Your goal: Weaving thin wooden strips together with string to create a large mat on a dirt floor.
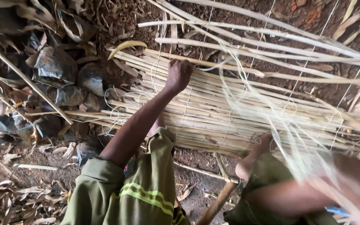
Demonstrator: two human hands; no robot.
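— Hands first: where do they sit in the head view?

— Left hand [178, 75] is stretched out toward twelve o'clock, closed into a fist on the reed mat [213, 112], its fingers curled around a thin string near the mat's far edge. Right hand [355, 183] is down at four o'clock, blurred; pale fibre strands [267, 112] run up from it, but whether it grips them tightly I cannot tell.

— And the mat itself?

— Pale, straw-coloured split stalks laid side by side, bound by thin white strings [187, 108] crossing them. It lies on red-brown soil at the centre, spreading toward three o'clock. Beyond it, at one o'clock, loose longer stalks [271, 46] lie spaced apart with strings running over them.

— Anything holding things?

— No proper container. At nine to ten o'clock lie dark, crumpled plastic bags [55, 66] among dry leaves [17, 200]; what is in them is hidden.

— Nearer the body?

— Olive-green trousers with a yellow-green stripe [146, 193] at six o'clock, and a wooden stick [219, 200] between the knees.
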